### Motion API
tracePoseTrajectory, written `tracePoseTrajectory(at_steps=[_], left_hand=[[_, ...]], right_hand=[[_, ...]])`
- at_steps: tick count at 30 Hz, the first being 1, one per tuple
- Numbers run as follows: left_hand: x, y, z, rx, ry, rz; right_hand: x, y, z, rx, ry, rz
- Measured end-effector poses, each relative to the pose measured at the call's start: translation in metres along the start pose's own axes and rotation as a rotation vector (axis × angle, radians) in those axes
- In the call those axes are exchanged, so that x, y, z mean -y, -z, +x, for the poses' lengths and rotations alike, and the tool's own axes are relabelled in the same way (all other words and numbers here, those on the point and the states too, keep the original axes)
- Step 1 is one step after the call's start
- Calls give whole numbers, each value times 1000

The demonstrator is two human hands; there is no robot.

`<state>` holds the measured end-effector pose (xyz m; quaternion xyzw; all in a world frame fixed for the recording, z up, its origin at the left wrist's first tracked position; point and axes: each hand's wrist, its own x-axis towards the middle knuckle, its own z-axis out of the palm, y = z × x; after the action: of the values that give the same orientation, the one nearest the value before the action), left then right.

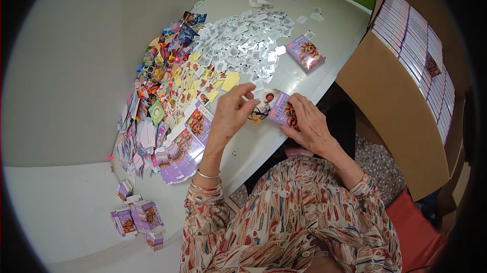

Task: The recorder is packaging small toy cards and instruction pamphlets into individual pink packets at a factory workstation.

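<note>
Near the middle of the frame, the right hand point(310, 126) grips a small purple box point(280, 108) with its fingers curled around the box's lower end, holding it just above the edge of the white table point(66, 207). The left hand point(232, 110) has its thumb and forefinger pinched close together at the open end of the box, where small picture cards point(265, 99) and a dark little trinket point(257, 114) stick out; whether those fingers actually hold a card cannot be told. To the left of the hands lies a stack of flat unfolded boxes point(183, 147), and beyond it a spread of yellow cards point(203, 81), colourful small toys point(161, 60) and white packets point(243, 45). A finished box point(305, 53) lies at upper right of the hands. A large cardboard carton point(406, 100) at the right edge holds rows of packed boxes. Several assembled boxes point(138, 220) sit at lower left.
</note>
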<state>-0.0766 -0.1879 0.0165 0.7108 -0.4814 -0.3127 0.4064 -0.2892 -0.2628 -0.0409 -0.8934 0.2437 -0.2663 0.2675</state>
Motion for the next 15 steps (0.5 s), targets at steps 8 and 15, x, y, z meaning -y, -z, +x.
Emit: tracePoseTrajectory(at_steps=[8,15], left_hand=[[14,-3,-4,32,34,-163],[32,-35,-34,-85,20,-123]], right_hand=[[1,5,4,-18,-42,94],[2,0,6,-90,-34,81]])
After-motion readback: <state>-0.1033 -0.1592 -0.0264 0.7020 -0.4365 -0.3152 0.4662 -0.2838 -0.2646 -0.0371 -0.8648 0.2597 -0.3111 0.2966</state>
